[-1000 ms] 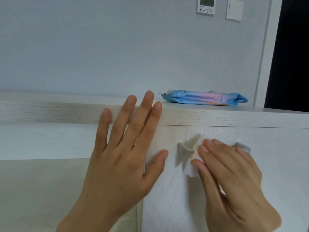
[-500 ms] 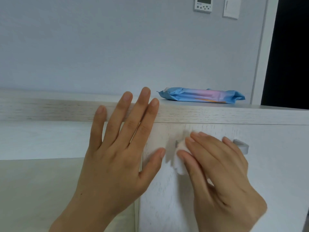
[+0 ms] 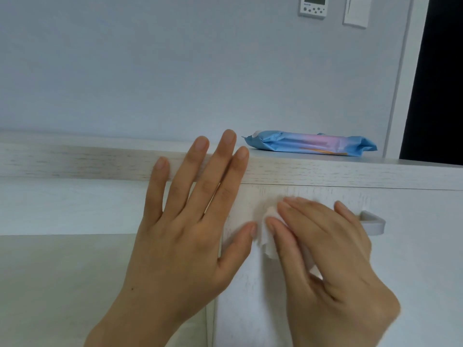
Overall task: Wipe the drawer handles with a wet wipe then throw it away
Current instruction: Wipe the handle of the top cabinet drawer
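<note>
A grey bar handle [image 3: 372,222] sticks out of the whitewashed wooden drawer front [image 3: 413,271]; only its right end shows. My right hand [image 3: 325,256] covers the rest of the handle and holds a white wet wipe [image 3: 269,236] around its left end, with the wipe poking out past my fingertips. My left hand [image 3: 185,234] lies flat with straight, spread fingers against the drawer's upper left corner and the cabinet's top edge.
A blue and pink pack of wet wipes [image 3: 310,146] lies on the cabinet top [image 3: 325,161]. Behind it is a pale wall with a thermostat [image 3: 312,6] and a light switch [image 3: 355,11]. A dark doorway [image 3: 436,78] opens at the right. A cream surface [image 3: 62,284] sits lower left.
My right hand has slid the wipe leftward along the handle, from near its middle to its left end, uncovering the handle's right end. My left hand has stayed pressed in place.
</note>
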